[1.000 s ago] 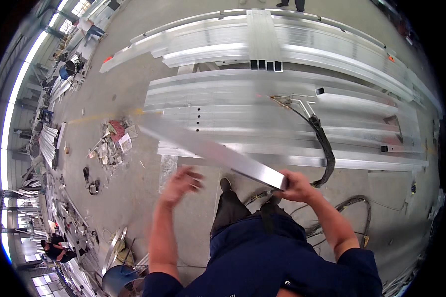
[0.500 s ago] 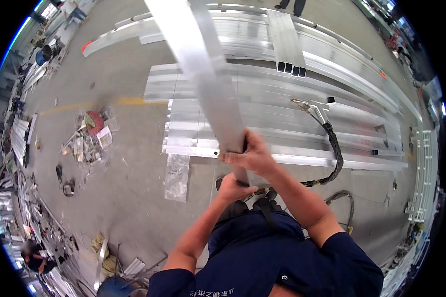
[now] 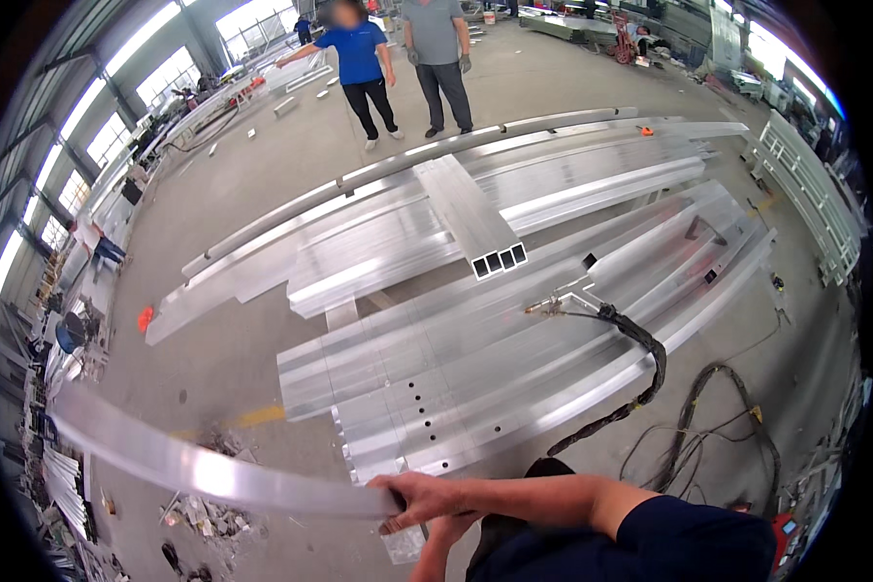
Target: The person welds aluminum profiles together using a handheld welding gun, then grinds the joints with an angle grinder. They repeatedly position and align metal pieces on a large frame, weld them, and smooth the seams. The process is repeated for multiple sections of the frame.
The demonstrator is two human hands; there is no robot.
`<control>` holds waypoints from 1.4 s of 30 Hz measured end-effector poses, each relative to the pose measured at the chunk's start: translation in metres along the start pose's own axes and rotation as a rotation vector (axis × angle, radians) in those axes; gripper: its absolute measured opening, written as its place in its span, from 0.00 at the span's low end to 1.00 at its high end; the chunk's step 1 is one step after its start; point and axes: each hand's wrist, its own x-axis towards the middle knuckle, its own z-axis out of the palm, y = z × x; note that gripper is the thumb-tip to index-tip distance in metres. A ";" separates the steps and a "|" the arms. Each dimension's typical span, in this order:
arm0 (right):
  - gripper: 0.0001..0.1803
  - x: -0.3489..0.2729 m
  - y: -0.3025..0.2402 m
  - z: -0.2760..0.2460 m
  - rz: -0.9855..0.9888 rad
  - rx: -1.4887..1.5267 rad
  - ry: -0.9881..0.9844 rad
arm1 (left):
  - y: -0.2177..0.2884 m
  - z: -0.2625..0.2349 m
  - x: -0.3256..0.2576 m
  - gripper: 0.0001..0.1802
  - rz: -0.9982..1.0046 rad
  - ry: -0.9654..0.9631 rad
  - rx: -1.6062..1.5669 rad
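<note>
A long silver rectangular metal tube [image 3: 233, 477] stretches out to the left, blurred by motion, above the floor. My right hand [image 3: 422, 499] grips its near end, thumb and fingers around it. My left hand [image 3: 450, 529] is close behind, below the right wrist; its fingers are mostly hidden, so I cannot tell whether it touches the tube. Just beyond my hands lies a bed of long aluminium profiles [image 3: 456, 388], with dark round holes near its left end. On it rests a welding torch [image 3: 551, 303] with a black sleeved cable [image 3: 640, 339].
Several joined box tubes [image 3: 470, 209] lie across a farther row of long profiles [image 3: 359, 242]. Two people [image 3: 364, 68] [image 3: 438, 63] stand beyond. Scrap [image 3: 209, 514] lies on the floor at left under the tube. Coiled cable [image 3: 723, 388] and a white metal frame [image 3: 810, 199] are at right.
The tube has swung from pointing away ahead to pointing left, with my right hand still on its end. My view has tilted up, showing the two people. The left hand has become mostly hidden.
</note>
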 end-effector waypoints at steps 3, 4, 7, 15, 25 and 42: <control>0.45 -0.019 0.009 -0.042 -0.223 -0.317 -0.035 | 0.000 -0.002 0.003 0.33 0.025 0.283 0.192; 0.44 -0.029 0.013 -0.065 -0.166 -0.372 0.021 | -0.011 -0.014 -0.005 0.32 -0.042 0.315 0.222; 0.41 -0.108 0.087 -0.197 0.086 -0.843 0.462 | -0.073 -0.057 -0.029 0.30 -0.187 0.402 -0.048; 0.40 -0.379 0.139 -0.495 0.826 -1.456 1.147 | 0.009 -0.038 -0.057 0.22 -0.377 0.820 -0.222; 0.35 -0.363 0.167 -0.512 0.643 -1.109 0.980 | 0.000 -0.028 -0.078 0.20 -0.427 0.954 -0.072; 0.29 -0.221 0.182 -0.330 0.662 -1.149 1.080 | -0.034 -0.222 -0.062 0.19 -0.176 0.545 0.332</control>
